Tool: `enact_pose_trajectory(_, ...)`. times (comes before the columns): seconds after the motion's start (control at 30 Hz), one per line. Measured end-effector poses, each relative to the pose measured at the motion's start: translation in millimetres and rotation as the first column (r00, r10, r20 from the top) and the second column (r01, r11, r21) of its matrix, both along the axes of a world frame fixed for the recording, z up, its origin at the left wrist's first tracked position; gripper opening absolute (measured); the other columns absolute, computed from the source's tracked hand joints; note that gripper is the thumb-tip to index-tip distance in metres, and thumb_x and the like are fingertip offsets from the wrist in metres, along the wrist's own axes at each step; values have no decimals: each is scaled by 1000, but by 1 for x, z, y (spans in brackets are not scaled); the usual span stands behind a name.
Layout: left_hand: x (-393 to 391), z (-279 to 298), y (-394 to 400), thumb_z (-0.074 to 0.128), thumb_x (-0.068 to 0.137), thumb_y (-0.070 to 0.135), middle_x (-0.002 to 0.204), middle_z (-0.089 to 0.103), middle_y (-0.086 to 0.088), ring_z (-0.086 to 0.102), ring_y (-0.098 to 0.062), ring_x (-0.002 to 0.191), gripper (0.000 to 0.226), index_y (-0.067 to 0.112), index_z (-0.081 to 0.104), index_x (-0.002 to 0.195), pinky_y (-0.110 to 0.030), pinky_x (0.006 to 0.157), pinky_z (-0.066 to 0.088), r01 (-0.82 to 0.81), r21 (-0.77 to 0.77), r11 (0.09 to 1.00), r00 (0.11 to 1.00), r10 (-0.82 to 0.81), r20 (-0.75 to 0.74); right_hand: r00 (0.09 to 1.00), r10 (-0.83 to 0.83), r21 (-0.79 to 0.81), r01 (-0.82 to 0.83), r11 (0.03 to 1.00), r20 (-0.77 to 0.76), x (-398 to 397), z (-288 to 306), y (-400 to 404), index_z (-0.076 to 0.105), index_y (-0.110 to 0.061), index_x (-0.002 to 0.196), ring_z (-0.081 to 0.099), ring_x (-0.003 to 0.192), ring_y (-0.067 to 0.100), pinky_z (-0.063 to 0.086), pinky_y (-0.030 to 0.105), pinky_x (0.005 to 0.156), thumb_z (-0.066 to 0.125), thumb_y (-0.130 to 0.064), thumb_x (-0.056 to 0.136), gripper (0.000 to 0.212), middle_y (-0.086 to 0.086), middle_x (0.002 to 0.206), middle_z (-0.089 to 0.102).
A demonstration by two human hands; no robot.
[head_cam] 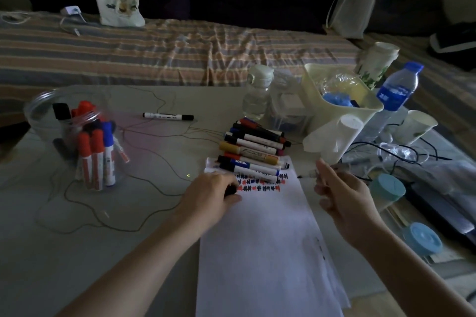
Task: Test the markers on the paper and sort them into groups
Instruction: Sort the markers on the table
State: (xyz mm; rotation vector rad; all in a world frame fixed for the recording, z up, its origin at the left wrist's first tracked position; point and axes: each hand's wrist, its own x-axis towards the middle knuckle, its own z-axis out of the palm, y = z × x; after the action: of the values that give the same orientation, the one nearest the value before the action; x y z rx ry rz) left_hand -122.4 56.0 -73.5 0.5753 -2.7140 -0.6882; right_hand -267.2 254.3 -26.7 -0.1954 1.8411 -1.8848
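Observation:
A white sheet of paper (262, 239) lies in front of me, with rows of red, black and blue test marks (257, 186) near its top. A pile of markers (253, 152) rests across the paper's far end. My left hand (211, 193) presses on the paper's left edge and is closed on a black cap (230, 190). My right hand (342, 195) hovers right of the paper, holding an uncapped marker (309, 174) with its tip pointing left. A clear jar (74, 134) at the left holds red and blue markers. One black marker (168, 116) lies alone further back.
A thin cable (108, 224) loops over the grey table. At the right stand a water bottle (257, 95), a cream bin (340, 103), a blue-capped bottle (398, 87), paper cups (414, 126) and blue-lidded jars (389, 188). A striped bed (154, 51) with a tote bag (118, 2) lies behind.

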Motion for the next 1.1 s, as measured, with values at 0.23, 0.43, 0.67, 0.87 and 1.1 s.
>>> enact_pose_trajectory(0.23, -12, -11, -1, 77, 73, 48, 119, 58, 4, 52, -18, 112, 60, 20, 61, 124, -35, 90, 47, 87, -119, 989, 996, -85, 18, 946, 90, 210, -24, 977, -311, -14, -27, -26, 69, -9, 87, 62, 55, 17, 46, 24, 43, 56, -23, 97, 22, 7, 67, 69)
enact_pose_trajectory(0.43, -9, -18, -5, 72, 77, 52, 134, 54, 5, 44, -17, 125, 60, 21, 61, 127, -30, 103, 38, 163, -154, 974, 986, -154, 69, 869, 147, 349, 32, 936, -472, -12, -54, -26, 66, -17, 79, 53, 44, 9, 43, 20, 41, 65, -29, 91, 17, 1, 55, 61)
enact_pose_trajectory(0.67, -10, -16, -8, 75, 73, 53, 128, 54, 9, 44, -11, 121, 60, 24, 63, 124, -28, 96, 41, 150, -89, 985, 987, -145, 67, 906, 72, 311, 68, 948, -418, -11, -56, -24, 71, -15, 80, 58, 39, 10, 45, 22, 41, 74, -26, 85, 12, 1, 55, 66)
enact_pose_trajectory(0.87, -10, -15, -7, 75, 72, 54, 128, 54, 9, 44, -11, 121, 61, 24, 63, 124, -29, 97, 42, 146, -79, 986, 987, -140, 73, 914, 90, 334, 51, 941, -395, -10, -55, -25, 71, -13, 79, 59, 39, 10, 43, 17, 41, 70, -26, 87, 15, -1, 49, 64)
enact_pose_trajectory(1.1, -11, -15, -8, 74, 71, 57, 128, 53, 10, 44, -11, 121, 63, 25, 62, 124, -30, 95, 44, 137, -81, 987, 987, -130, 90, 888, 136, 376, 44, 925, -438, -10, -57, -26, 70, -10, 75, 56, 36, 8, 43, 15, 41, 70, -26, 88, 21, -1, 45, 61)
